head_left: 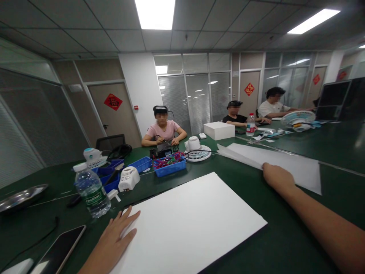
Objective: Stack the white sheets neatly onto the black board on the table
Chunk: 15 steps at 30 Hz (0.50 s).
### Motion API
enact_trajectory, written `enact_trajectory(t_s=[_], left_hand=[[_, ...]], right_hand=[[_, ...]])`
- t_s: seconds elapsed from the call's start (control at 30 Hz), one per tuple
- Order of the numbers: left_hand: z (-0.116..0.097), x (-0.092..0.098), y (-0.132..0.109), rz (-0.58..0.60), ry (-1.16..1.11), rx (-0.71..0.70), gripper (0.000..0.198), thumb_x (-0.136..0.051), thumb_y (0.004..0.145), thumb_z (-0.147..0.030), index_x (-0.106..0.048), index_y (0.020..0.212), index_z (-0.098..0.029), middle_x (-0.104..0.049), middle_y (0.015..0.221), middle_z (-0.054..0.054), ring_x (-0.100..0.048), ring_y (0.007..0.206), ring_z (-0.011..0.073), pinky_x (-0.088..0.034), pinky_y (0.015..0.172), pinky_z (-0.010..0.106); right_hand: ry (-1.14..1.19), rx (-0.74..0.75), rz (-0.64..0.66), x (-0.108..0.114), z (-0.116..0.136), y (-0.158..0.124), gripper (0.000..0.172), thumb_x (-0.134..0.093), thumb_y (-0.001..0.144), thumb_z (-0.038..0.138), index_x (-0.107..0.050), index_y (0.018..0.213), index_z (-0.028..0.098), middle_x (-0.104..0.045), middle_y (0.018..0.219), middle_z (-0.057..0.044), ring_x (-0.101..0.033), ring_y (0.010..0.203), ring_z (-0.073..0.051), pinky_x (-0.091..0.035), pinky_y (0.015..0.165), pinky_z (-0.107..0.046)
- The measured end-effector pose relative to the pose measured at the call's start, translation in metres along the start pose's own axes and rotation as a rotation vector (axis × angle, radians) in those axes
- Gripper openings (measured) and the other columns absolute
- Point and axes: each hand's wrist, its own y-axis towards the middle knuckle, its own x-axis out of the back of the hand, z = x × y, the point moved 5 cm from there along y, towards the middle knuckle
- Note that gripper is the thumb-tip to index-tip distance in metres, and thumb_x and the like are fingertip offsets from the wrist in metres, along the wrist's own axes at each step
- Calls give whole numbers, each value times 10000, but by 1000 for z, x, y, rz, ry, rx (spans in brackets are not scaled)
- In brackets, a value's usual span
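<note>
A large white sheet (188,222) lies flat on the green table (285,236) in front of me. My left hand (115,238) rests open on the sheet's near left corner, fingers spread. My right hand (278,177) reaches out to the right and grips the edge of a second white sheet (291,161); its fingers are curled out of sight at that edge.
A water bottle (91,192) and a phone (58,251) lie at the left. Blue bins (169,165), small white fans (196,150), a white box (219,130) and a metal tray (19,198) stand further back. Three people sit across the table.
</note>
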Motion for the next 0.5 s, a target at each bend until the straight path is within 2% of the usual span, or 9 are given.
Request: enact_trajectory(t_s=[0.1, 0.2, 0.3, 0.4, 0.5], left_hand=[[0, 2, -1, -7, -21, 4, 515, -458, 919, -469, -553, 1396, -298, -346, 1591, 55, -224, 1479, 320, -150, 1190, 599], [1, 5, -3, -30, -57, 22, 537, -452, 914, -449, -536, 1415, -274, -344, 1597, 58, -236, 1479, 303, -165, 1196, 560], [3, 9, -3, -52, -78, 49, 562, -450, 904, -449, -525, 1424, -252, -359, 1595, 53, -260, 1476, 290, -191, 1199, 526], [5, 12, -3, -77, -93, 79, 592, -458, 890, -471, -526, 1423, -225, -375, 1589, 70, -317, 1460, 291, -243, 1191, 505], [6, 15, -2, -92, -101, 100, 620, -477, 875, -480, -518, 1427, -203, -381, 1586, 90, -380, 1435, 287, -286, 1179, 490]], right_hand=[[25, -31, -85, 19, 18, -12, 488, -259, 991, 365, -643, 1056, 72, -680, 937, -244, -663, 823, -342, -489, 698, -442], [74, 78, -129, 35, 51, -26, 431, -298, 981, 388, -610, 1097, 115, -677, 1095, -212, -669, 902, -310, -497, 744, -407], [122, 315, -104, 46, 98, -49, 284, -405, 930, 355, -618, 1003, 182, -609, 1322, -127, -653, 1020, -268, -496, 838, -375], [161, 619, -16, 56, 150, -87, 145, -497, 843, 279, -622, 850, 206, -550, 1418, -48, -636, 1082, -230, -476, 927, -343], [192, 971, 121, 64, 194, -134, 155, -528, 755, 204, -643, 856, 179, -502, 1461, -94, -589, 1192, -269, -440, 1012, -396]])
